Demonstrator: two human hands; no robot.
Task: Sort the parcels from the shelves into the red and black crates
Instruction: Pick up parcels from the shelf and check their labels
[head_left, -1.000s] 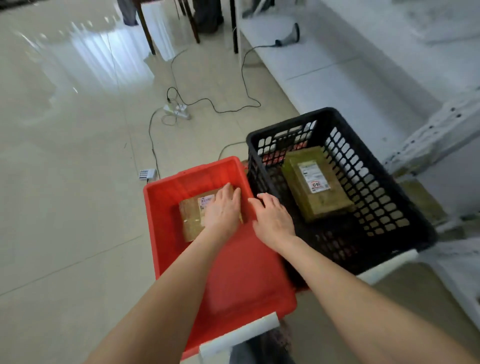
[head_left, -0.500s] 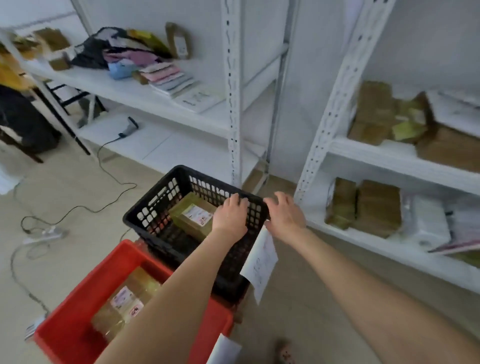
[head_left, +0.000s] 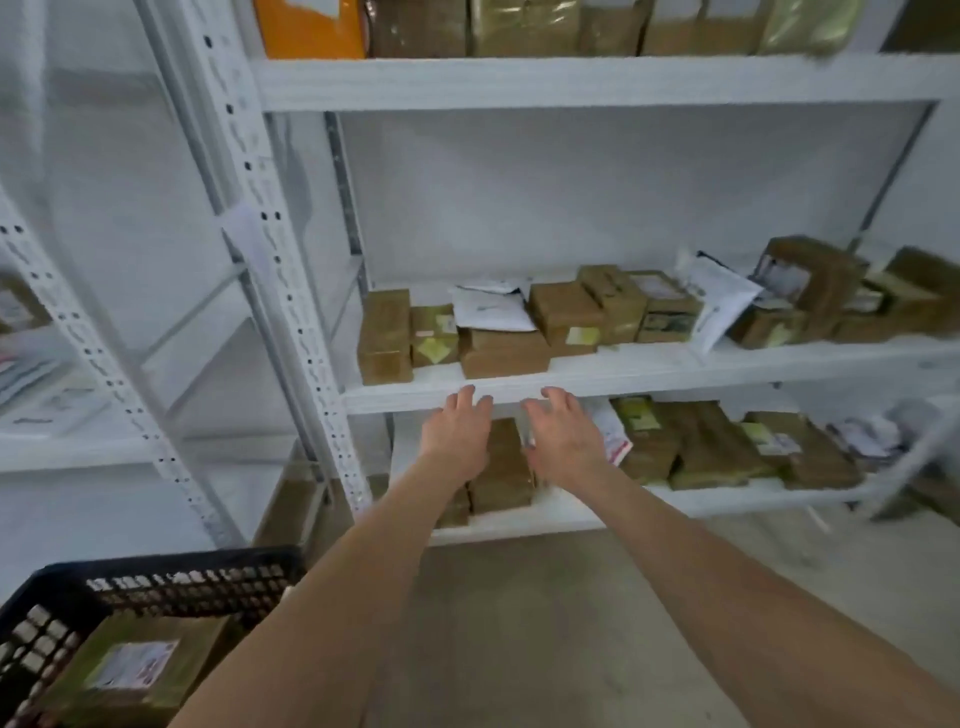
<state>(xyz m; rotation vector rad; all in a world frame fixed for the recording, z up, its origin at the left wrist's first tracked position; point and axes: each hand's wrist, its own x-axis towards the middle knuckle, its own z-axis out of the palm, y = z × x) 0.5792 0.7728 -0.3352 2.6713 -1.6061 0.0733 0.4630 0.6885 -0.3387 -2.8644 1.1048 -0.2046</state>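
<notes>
Left hand and right hand, both hands empty, slack, before shelf edge.

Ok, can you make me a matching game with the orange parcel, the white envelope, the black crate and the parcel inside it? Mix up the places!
Things:
1. orange parcel
2. white envelope
3. black crate
4. labelled brown parcel

Places:
A. inside the crate
B. on the top shelf
C. down low at the left, in front of the shelves
D. on the middle shelf, lying on a brown box

Pairs: 1-B, 2-D, 3-C, 4-A
</notes>
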